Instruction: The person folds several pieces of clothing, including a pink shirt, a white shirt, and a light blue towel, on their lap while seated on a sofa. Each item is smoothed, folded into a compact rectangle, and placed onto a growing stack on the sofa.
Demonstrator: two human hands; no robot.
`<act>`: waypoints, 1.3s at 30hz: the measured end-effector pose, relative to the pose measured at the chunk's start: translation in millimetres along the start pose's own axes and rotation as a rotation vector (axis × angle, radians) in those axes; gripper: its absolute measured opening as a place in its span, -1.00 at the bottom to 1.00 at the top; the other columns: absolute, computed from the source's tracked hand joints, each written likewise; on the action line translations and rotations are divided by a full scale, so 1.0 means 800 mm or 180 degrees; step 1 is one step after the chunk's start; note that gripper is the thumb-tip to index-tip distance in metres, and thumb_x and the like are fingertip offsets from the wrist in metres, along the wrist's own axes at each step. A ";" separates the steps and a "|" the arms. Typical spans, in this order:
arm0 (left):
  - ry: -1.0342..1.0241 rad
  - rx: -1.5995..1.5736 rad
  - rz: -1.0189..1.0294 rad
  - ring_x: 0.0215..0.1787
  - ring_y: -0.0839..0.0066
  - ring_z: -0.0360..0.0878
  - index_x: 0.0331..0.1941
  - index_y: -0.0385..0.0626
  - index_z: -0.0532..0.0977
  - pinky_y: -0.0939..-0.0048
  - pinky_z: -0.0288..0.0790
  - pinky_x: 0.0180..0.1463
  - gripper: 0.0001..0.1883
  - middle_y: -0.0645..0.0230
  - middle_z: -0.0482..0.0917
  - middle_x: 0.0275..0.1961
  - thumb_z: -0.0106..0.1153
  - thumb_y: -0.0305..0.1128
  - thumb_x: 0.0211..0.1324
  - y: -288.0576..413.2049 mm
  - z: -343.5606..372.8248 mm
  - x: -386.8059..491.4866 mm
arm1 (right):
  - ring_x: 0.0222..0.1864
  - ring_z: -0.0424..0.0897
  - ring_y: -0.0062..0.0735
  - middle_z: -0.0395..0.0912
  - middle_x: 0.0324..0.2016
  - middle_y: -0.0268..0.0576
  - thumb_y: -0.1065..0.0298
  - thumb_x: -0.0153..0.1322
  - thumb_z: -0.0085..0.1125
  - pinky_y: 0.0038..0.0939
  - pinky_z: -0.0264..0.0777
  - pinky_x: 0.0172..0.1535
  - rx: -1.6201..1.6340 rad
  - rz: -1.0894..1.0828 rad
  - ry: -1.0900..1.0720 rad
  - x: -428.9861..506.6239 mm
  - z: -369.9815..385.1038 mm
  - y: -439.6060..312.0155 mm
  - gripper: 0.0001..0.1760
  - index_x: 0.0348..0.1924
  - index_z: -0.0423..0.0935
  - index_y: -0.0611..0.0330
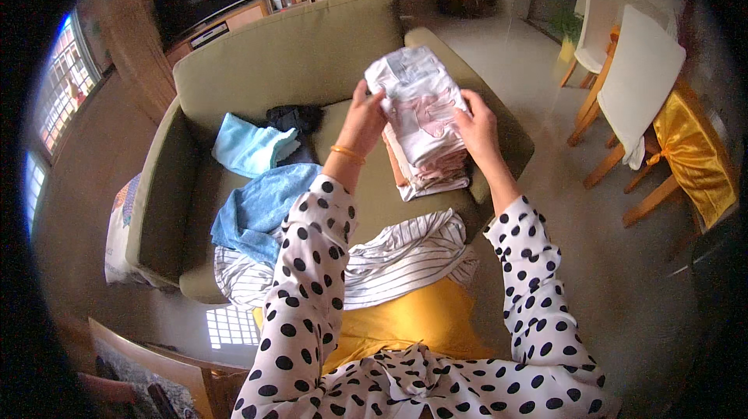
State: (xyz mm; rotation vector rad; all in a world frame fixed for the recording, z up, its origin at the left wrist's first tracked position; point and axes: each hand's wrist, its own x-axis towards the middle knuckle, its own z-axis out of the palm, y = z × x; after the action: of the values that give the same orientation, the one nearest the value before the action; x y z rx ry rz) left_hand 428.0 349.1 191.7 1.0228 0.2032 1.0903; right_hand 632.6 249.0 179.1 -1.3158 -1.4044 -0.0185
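Observation:
Both my hands grip the sides of a folded white garment (418, 121) with pink and grey patches. My left hand (365, 118) has its left edge, and my right hand (479, 127) has its right edge. Just below it, partly hidden, a stack of folded clothes (432, 182) in pink and white rests on the sofa seat. Whether the held garment touches the stack, I cannot tell. Left of my left forearm lie a crumpled blue towel (263, 203) and a light turquoise cloth (248, 144). A striped white garment (409, 249) spreads along the seat's front edge.
The green sofa (292, 45) has a backrest and armrests around the laundry. A dark cloth item (295, 118) lies by its backrest. A white bag (120, 232) stands outside the left armrest. At right are chairs with white covers (640, 80) and a gold cover (695, 150).

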 end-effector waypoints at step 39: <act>0.0512 0.6530 -0.1478 0.42 -0.17 0.02 0.28 0.12 0.28 -0.39 -0.08 0.28 -0.19 0.02 0.19 0.37 0.27 0.15 -0.06 -0.003 -0.159 -0.246 | 0.32 0.19 0.09 0.24 0.26 0.16 -0.08 0.54 -0.33 -0.24 0.01 0.36 -0.1360 0.0283 -0.1828 0.058 0.071 0.144 -0.34 0.29 0.25 0.25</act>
State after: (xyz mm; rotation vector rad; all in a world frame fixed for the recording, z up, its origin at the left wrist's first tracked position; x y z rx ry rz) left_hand 257.0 264.9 56.0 2.4129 1.8254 0.1744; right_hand 685.9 359.5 118.7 -1.8317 -1.8920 0.1359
